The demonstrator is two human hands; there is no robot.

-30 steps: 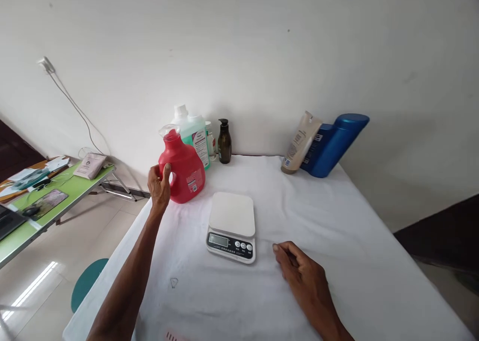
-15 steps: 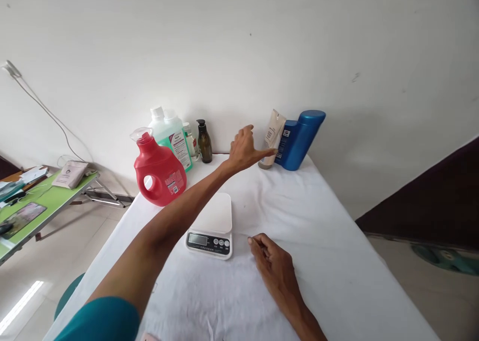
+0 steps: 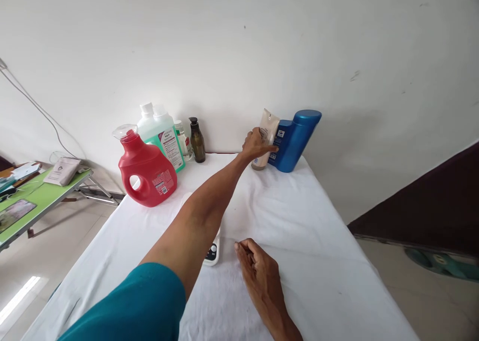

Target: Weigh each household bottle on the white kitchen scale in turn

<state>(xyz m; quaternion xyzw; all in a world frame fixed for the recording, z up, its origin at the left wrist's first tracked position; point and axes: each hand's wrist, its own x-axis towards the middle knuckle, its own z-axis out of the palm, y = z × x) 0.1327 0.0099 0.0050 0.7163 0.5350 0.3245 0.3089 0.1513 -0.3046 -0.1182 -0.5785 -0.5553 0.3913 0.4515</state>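
At the back right of the table, my left hand [image 3: 255,144] is around a beige squeeze tube [image 3: 270,124], its thumb across the front and its fingers partly hidden at the tube's left side. The tube stands on its cap, leaning a little, beside a blue bottle [image 3: 297,141]. My right hand [image 3: 260,266] rests on the white cloth near the front, fingers curled in and nothing visible in them. A white digital kitchen scale [image 3: 213,253] lies left of it, mostly covered by my left forearm.
Back left stand a red detergent jug [image 3: 149,173], a green-liquid bottle [image 3: 168,141], a small clear bottle [image 3: 184,141] and a brown pump bottle [image 3: 197,140]. The wall [image 3: 224,56] rises behind. A green side table [image 3: 33,201] stands at left.
My left hand has moved in from beside the tube and closed around it. My right hand stays curled on the cloth. The view has shifted slightly right.
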